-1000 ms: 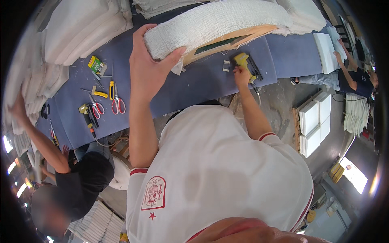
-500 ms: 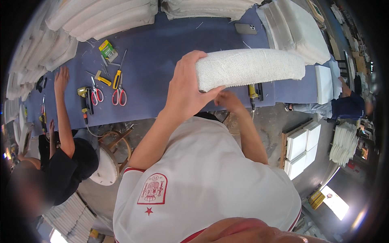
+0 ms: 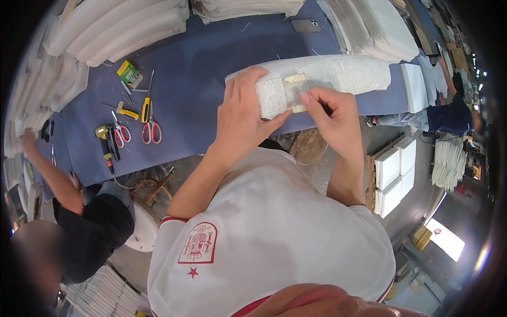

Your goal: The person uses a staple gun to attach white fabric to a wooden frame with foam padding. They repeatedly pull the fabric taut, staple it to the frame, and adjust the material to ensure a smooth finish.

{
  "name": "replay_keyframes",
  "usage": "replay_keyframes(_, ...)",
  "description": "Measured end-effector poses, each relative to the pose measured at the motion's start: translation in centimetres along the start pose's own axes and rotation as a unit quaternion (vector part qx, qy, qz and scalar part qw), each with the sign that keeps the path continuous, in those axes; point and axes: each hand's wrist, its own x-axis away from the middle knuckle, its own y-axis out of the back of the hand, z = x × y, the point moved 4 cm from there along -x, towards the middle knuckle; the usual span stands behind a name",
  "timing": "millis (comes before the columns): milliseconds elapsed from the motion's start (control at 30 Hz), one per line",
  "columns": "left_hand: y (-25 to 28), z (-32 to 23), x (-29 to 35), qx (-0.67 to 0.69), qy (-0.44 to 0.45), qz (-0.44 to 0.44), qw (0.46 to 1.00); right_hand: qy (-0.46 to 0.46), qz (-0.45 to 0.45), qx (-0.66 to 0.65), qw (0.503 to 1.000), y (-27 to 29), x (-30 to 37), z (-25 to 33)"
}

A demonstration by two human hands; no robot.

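Note:
A thick, white cloth-covered cushion [image 3: 348,75] is tilted up on its edge over the near side of the blue table. My left hand [image 3: 238,108] is closed around its left end, thumb below and fingers over the top. On the cushion's near side is a small rectangular patch [image 3: 296,91], greyish and see-through in the middle with pale yellow ends. My right hand [image 3: 334,113] pinches the patch's right edge between thumb and forefinger, against the cloth.
Scissors [image 3: 152,132], screwdrivers [image 3: 146,108], a staple gun [image 3: 104,138] and a small green-yellow box [image 3: 129,73] lie left on the blue table [image 3: 185,95]. White cushions [image 3: 121,31] are stacked behind, near a phone [image 3: 306,25]. A co-worker [image 3: 95,222] is at left.
My right hand has come up from below the cushion to its near side, bringing the small patch into view there. The co-worker's raised arm has moved left toward the stacked cushions.

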Motion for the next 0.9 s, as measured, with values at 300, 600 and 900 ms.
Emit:
replay_keyframes(300,0.0,-0.1,-0.2,-0.032,-0.004,-0.004,0.999,0.016,-0.008,0.048,0.999,-0.2,-0.7,0.0)
replay_keyframes(600,0.0,0.8,-1.7,-0.065,-0.024,0.009,0.998,0.076,-0.090,0.079,0.990,-1.2,-1.6,1.0)
replay_keyframes(900,1.9,2.8,-8.1,0.030,0.044,0.017,0.998,0.279,-0.180,-0.079,0.940,-5.8,-2.7,-9.6)
